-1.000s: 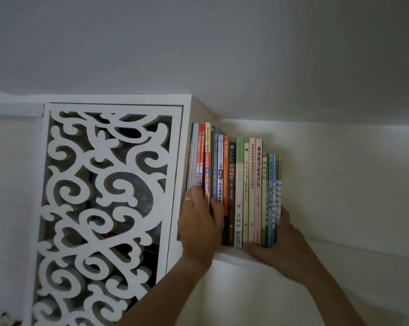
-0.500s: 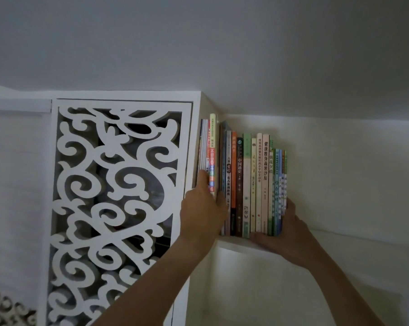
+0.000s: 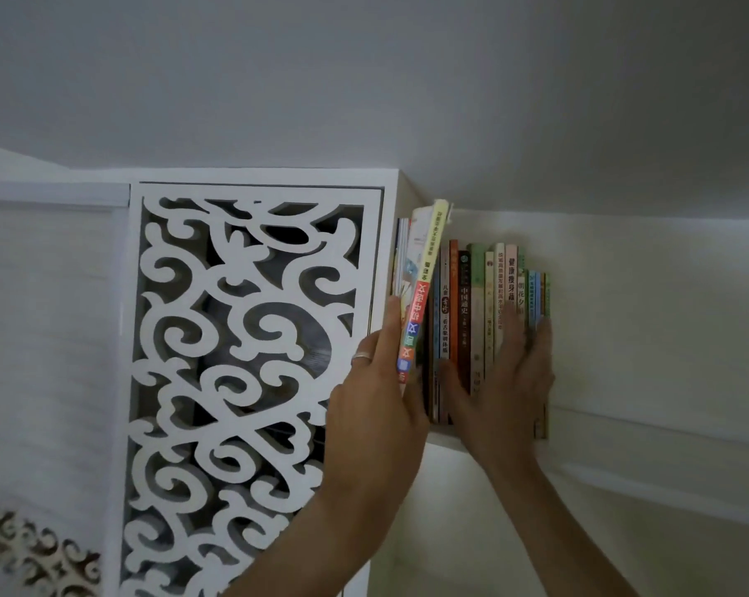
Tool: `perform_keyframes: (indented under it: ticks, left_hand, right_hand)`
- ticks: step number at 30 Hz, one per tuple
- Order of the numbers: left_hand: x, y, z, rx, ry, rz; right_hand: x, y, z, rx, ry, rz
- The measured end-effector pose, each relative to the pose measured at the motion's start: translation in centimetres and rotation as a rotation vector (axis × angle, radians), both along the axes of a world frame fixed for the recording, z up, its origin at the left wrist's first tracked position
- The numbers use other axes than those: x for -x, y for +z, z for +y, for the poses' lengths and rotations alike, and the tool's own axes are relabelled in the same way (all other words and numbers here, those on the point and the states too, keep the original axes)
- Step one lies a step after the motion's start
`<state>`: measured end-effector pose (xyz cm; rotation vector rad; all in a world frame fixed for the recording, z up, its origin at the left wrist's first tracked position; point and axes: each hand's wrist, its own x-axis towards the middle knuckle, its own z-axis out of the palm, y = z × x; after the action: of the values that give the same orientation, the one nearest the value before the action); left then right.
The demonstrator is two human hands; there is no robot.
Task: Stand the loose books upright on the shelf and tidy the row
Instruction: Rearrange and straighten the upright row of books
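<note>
A row of upright books (image 3: 478,321) stands on a white shelf (image 3: 622,424) beside a cabinet. My left hand (image 3: 374,398) grips a book with a yellow and red spine (image 3: 422,290) at the row's left end; it is pulled out and tilts to the right, its top above the others. A few thin books (image 3: 402,252) stay behind it against the cabinet side. My right hand (image 3: 506,381) lies flat with spread fingers against the spines of the rest of the row, its fingertips on the green and blue books at the right end.
A white cabinet door with a cut-out scroll pattern (image 3: 243,381) fills the left. The shelf board runs on to the right of the books along a pale wall (image 3: 644,316). The ceiling is close above.
My left hand has drawn the yellow and red book out of the row and tipped it. My right hand has moved up from the row's lower right edge onto the spines.
</note>
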<state>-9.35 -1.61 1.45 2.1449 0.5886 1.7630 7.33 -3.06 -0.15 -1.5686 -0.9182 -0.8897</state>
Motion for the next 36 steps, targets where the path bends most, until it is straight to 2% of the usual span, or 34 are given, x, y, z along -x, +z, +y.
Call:
perform_keyframes:
  ticks: [3,9,25,36]
  left_hand:
    - [1.5,-0.6,0.1,-0.004,0.013,-0.002]
    - [3.4,-1.6,0.8,-0.016,0.105,-0.008]
    - [4.8,0.8,-1.0,-0.020,0.074,0.057]
    - [6.4,1.1,-1.7,-0.028,0.084,0.043]
  right_hand:
    - [0.4,-0.5,2.4,0.084,-0.123,-0.002]
    - [0.5,-1.4,4.1,0.078,-0.227,-0.012]
    - [2.2,0.2,5.0,0.063,-0.215,0.138]
    - [2.2,0.0,5.1,0.099,-0.240,0.152]
